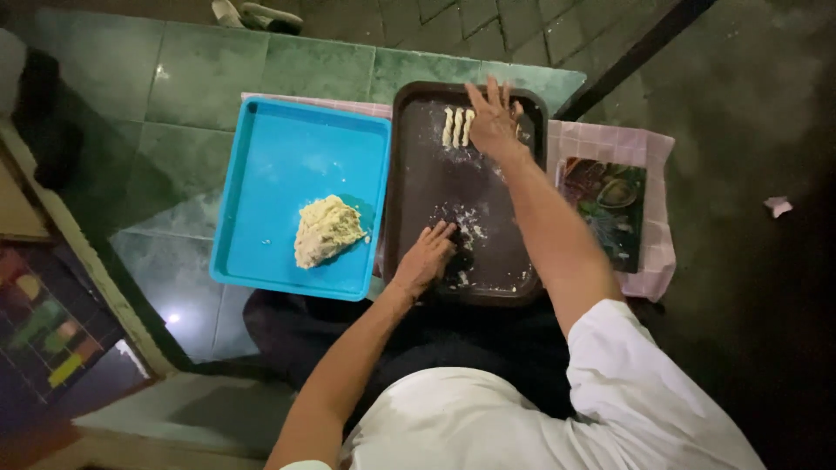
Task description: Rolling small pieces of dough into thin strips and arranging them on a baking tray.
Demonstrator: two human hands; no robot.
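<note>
A dark baking tray [422, 174] dusted with flour lies on a pink checked cloth. At its far end my right hand [495, 122] rests flat with fingers spread, beside three thin rolled dough sticks [457, 127] lying side by side. My left hand [427, 255] presses palm down on the near part of the tray, over scattered flour; whether dough is under it is hidden. To the left, a blue plastic tray [279, 165] holds a pale lump of dough [326, 231].
A printed package or booklet [605, 209] lies on the pink cloth [653, 148] right of the dark tray. Green tiled floor [200, 78] surrounds the trays. Sandals [257, 13] sit at the far edge; a crumpled scrap [778, 205] lies far right.
</note>
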